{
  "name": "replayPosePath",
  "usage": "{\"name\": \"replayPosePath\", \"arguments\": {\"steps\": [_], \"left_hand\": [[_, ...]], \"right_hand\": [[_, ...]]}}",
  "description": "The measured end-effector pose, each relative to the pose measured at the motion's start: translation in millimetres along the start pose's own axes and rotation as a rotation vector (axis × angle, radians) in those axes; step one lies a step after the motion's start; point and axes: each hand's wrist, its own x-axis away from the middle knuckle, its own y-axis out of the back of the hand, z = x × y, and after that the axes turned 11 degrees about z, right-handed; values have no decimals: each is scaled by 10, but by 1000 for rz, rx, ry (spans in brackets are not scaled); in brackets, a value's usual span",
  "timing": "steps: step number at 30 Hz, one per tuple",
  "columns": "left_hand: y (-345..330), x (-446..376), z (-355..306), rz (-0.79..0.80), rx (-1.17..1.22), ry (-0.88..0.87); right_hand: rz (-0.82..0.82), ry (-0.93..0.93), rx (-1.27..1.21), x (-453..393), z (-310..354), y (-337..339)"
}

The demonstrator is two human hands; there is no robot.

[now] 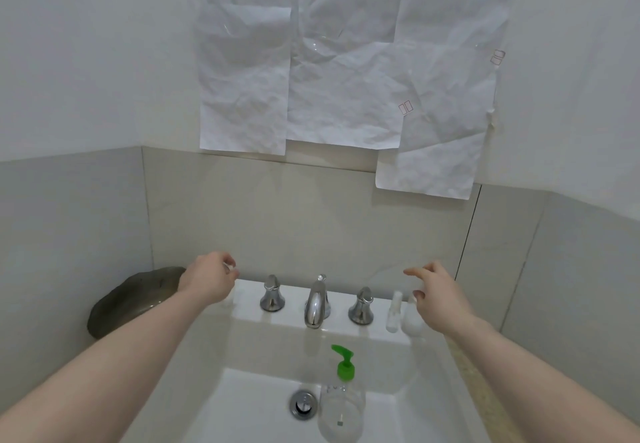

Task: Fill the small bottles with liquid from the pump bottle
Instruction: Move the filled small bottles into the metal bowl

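Small bottles look light and tippy, grab them round the body

Right hand (441, 298) hovers open and empty above two small white plastic bottles (403, 314) right of centre; left hand (207, 278) loosely curled (can't tell if holding anything); clear green-topped pump bottle (341, 404) looks slippery.

Glossy chrome faucet (317, 302) — crumpled matt paper (346, 61).

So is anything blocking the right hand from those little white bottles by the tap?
Nothing visible. The right hand hovers open just above the two small bottles on the sink ledge, right of the faucet.
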Motion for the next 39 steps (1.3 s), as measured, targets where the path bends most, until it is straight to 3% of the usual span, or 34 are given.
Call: {"name": "replayPosePath", "arguments": {"steps": [4,10,20,27,39], "left_hand": [[149,71,89,7,-70,11],[723,160,438,-110,48,5],[1237,287,1254,-88,68,132],[902,128,1408,75,27,157],[376,-182,1631,143,-103,139]], "right_hand": [[-65,16,-80,115,52,59],[-184,89,-95,367,320,342],[-383,410,-259,691,1609,661],[-315,588,-400,607,2467,458],[-146,626,-448,231,3026,-92]]}}
